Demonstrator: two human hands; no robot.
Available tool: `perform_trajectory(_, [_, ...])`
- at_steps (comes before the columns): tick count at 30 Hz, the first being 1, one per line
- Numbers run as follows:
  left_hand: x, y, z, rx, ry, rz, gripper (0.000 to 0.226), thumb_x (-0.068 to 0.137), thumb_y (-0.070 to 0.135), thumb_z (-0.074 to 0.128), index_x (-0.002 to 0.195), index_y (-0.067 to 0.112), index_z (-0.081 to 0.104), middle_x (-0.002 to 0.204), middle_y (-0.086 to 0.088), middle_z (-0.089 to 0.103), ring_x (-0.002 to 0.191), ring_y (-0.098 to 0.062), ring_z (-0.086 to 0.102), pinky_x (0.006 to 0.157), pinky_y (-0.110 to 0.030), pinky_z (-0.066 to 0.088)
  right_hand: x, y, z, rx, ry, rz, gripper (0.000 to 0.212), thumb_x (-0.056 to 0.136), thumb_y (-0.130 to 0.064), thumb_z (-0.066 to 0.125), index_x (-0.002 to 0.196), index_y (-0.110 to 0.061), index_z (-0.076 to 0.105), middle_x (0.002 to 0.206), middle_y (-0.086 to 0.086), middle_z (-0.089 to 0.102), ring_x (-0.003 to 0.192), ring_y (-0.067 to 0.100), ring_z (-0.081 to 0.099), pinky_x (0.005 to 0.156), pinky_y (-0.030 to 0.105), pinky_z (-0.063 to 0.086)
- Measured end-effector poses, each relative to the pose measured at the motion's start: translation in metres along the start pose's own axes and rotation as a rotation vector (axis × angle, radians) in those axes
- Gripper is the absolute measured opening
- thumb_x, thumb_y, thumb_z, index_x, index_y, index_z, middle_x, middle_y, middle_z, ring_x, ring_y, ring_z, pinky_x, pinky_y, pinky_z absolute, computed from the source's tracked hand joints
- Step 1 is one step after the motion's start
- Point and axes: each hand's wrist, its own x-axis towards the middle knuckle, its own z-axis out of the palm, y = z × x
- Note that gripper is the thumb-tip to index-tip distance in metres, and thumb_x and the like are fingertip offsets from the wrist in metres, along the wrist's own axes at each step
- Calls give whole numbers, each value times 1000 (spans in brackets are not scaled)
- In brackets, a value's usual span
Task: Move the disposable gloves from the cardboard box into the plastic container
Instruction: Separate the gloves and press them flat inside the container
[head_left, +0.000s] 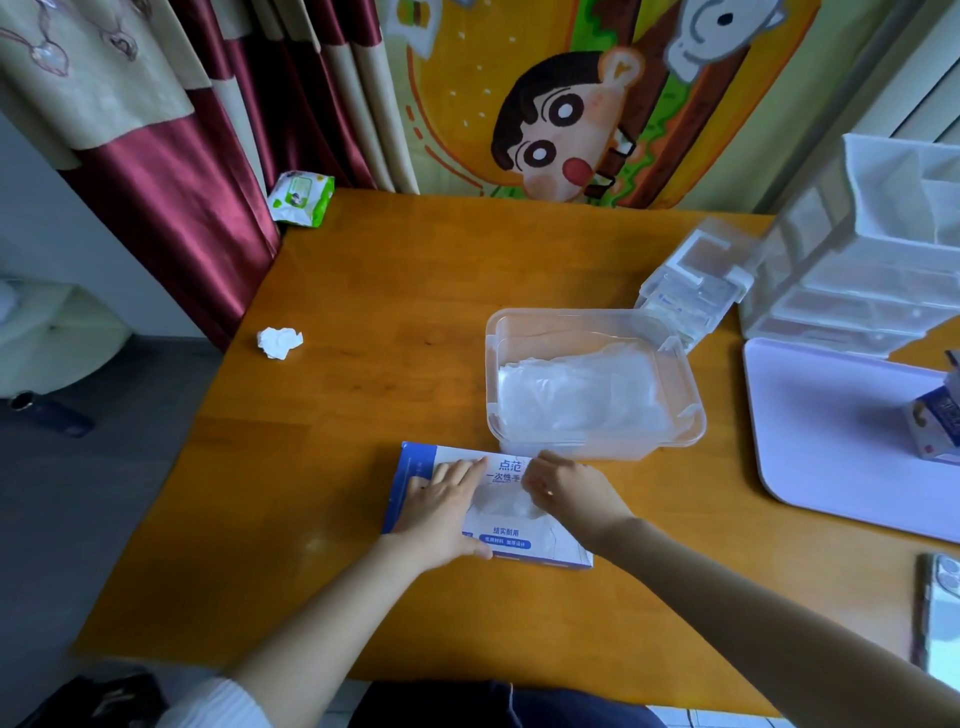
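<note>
A: Where's the stock?
B: gloves (501, 503) at the slot of the cardboard box (511, 540). Box lies flat on the tabletop (363, 364), long axis left-right. Left grip (441, 504) flat, fingers straight, pinning the box. Right grip (566, 493) curled at the slot, looks pinched on the film.
A: Target?
B: plastic container (696, 413) just beyond the box's far edge, open, part filled. Right grip is nearer: lift, then forward.

cardboard box (511, 540) before plastic container (691, 415) | gloves (576, 389) in container
</note>
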Motion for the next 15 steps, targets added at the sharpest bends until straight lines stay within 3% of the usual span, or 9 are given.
perform_trajectory(3, [3,2,-2,14,-10,7,109,73,55,73,153,23,6,156,6,18,141,-17,19,110,-37,25,-4,-2,0,48,29,78,19,97,-11,46,110,-11,60,108,5,55,86,26,62,61,30,43])
perform_trajectory(5, [4,3,-4,12,-19,1,110,73,55,74,153,23,6,156,5,19,141,-18,19,109,-38,25,-4,-10,1,-30,84,-37,23,83,-6,67,106,-9,67,103,4,60,85,23,62,61,27,47])
perform_trajectory(7, [4,3,-5,21,-22,-5,109,73,54,74,153,23,5,156,4,19,142,-19,19,109,-38,26,0,-20,3,-138,123,-156,35,60,-19,87,92,-12,73,85,-1,64,71,17,62,58,22,49])
perform_trajectory(10, [3,3,-5,13,-15,-10,106,74,54,73,152,24,7,154,4,22,140,-19,21,107,-37,28,10,-31,3,-163,64,-137,43,48,-37,92,83,-19,74,75,-4,63,64,13,60,56,20,48])
perform_trajectory(12, [3,4,-5,15,-21,-10,107,75,54,73,153,25,6,154,4,22,140,-19,22,108,-37,28,12,-36,-5,-174,24,-106,30,64,-23,85,91,-19,73,85,0,64,77,17,62,64,24,48])
perform_trajectory(14, [2,4,-6,18,-27,-14,107,75,54,73,153,25,5,155,4,21,141,-20,21,108,-38,27,13,-31,-7,-137,-15,-53,31,91,-8,56,120,-16,61,111,6,60,104,24,56,81,29,44])
perform_trajectory(15, [2,4,-6,13,-28,-19,107,75,53,73,153,26,5,156,4,20,141,-19,21,109,-37,27,11,-26,-6,-94,-41,-15,35,94,-6,47,127,-16,56,118,6,58,109,24,54,83,29,42])
